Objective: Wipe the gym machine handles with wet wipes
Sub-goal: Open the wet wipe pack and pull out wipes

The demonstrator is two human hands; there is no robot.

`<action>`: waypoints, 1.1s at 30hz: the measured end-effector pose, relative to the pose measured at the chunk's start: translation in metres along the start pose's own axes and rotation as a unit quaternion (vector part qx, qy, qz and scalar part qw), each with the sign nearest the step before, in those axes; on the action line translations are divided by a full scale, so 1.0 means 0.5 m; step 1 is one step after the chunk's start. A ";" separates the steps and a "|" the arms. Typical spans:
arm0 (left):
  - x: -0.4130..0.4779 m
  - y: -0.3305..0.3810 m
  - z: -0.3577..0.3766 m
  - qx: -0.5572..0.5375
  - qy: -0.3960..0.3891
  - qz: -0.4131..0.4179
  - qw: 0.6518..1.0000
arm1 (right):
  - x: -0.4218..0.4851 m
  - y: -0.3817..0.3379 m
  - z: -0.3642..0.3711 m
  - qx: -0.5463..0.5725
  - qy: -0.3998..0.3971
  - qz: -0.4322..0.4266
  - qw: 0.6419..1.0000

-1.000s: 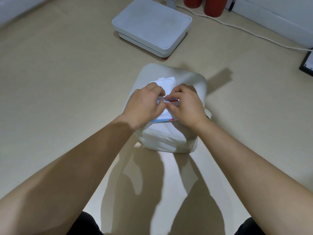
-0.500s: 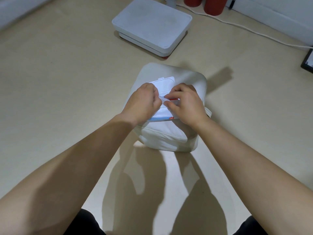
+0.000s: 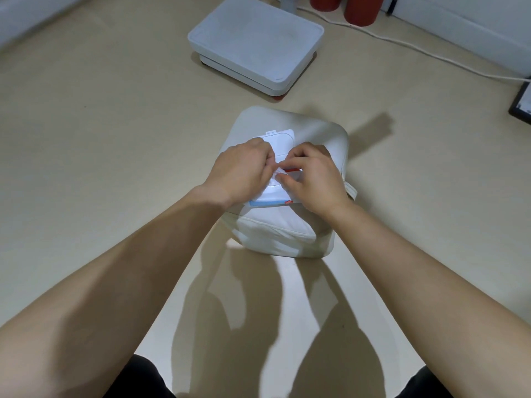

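Note:
A white wet wipes pack [image 3: 267,201] with a blue front edge lies on a white cushioned stool [image 3: 287,231]. Its plastic lid [image 3: 280,140] stands flipped up at the far side. My left hand [image 3: 241,170] rests on the pack's left part with fingers curled at the opening. My right hand [image 3: 311,176] pinches a bit of white wipe [image 3: 278,177] at the opening, between the two hands. Both hands hide most of the pack. No gym machine handle is in view.
The beige floor [image 3: 115,124] surrounds the stool. A white flat box-like device [image 3: 255,38] lies beyond it. Two red cylinders [image 3: 360,10] and a white cable [image 3: 416,47] run along the far wall. A dark framed object [image 3: 521,106] sits at the right edge.
Both hands stay on the pack and shift only slightly. The fingers have worked at the opening and a small tuft of wipe now shows between them.

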State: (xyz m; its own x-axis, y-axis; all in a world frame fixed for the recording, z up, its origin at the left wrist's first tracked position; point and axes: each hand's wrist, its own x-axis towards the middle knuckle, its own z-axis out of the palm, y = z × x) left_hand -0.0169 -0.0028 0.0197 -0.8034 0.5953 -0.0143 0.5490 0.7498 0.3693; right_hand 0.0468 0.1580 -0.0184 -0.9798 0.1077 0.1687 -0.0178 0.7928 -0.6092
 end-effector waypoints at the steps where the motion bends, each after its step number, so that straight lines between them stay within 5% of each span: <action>1: 0.000 -0.001 0.002 -0.012 -0.004 -0.010 1.000 | 0.000 0.000 -0.001 -0.001 0.000 -0.002 1.000; 4: -0.001 -0.021 0.009 -0.145 -0.027 -0.076 0.986 | 0.001 0.002 -0.001 0.004 -0.002 0.000 1.000; 8: -0.014 -0.047 0.001 -0.388 -0.058 -0.148 0.908 | -0.001 0.002 0.002 0.005 -0.004 0.001 1.000; 12: -0.005 -0.027 -0.011 -0.311 -0.036 -0.122 0.942 | -0.002 0.003 0.004 0.005 0.003 0.002 1.000; 16: 0.000 -0.003 -0.017 -0.044 -0.035 -0.022 0.998 | -0.003 0.002 0.005 0.002 0.004 -0.001 1.000; 18: 0.000 -0.001 -0.013 -0.099 -0.018 -0.044 0.994 | -0.003 0.003 0.006 0.002 0.003 -0.001 1.000; 22: -0.004 -0.021 -0.014 -0.395 0.006 -0.143 0.907 | -0.002 0.004 0.002 -0.003 -0.003 0.007 1.000; 29: -0.018 -0.033 -0.015 -0.591 -0.013 -0.236 0.771 | -0.003 0.000 0.000 0.004 -0.006 0.011 1.000; 33: -0.014 -0.036 -0.021 -0.506 -0.041 -0.191 0.840 | -0.007 -0.008 0.001 -0.009 0.000 0.014 1.000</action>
State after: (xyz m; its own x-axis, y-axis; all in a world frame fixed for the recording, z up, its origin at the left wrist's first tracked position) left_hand -0.0237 -0.0232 0.0230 -0.8346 0.4159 -0.3613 -0.2568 0.2866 0.9230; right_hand 0.0502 0.1541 -0.0172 -0.9800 0.1299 0.1508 0.0136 0.7997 -0.6003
